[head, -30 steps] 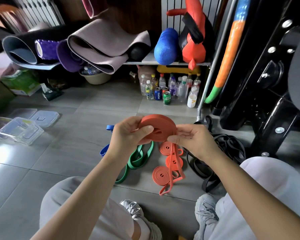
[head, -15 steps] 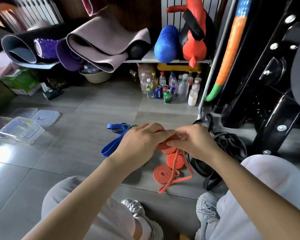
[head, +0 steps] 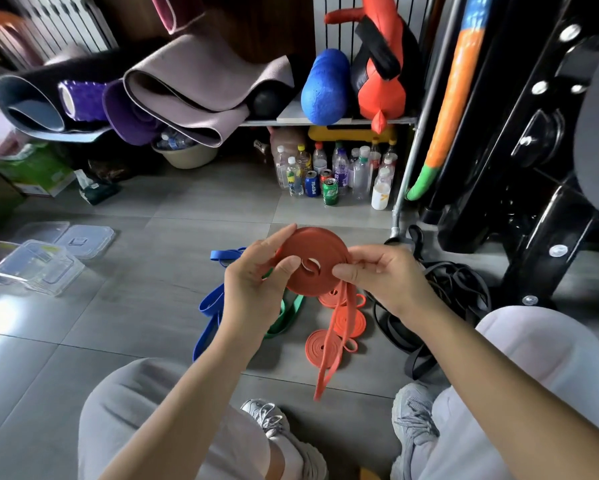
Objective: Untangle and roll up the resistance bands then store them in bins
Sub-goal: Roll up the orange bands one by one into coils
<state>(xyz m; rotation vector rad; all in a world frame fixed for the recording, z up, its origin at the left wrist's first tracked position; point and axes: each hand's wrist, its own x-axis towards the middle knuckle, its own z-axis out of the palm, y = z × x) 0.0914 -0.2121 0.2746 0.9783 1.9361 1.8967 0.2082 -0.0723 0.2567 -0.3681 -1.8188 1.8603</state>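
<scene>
Head view: a blue can (head: 311, 183) reads PEPSI. The left hand (head: 256, 289) and right hand (head: 384, 278) pinch an orange coil (head: 311, 258) by its rim above the floor (head: 118, 323), its tail hanging. Finished rolls (head: 324, 346) lie below. Half a second ago the coil sat lower, hidden behind the fingers.

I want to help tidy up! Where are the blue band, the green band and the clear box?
blue band (head: 206, 332), head view, on its lower straight stretch.
green band (head: 286, 318), head view, on its slanting strip near the lower end.
clear box (head: 38, 268), head view, on its see-through top.
</scene>
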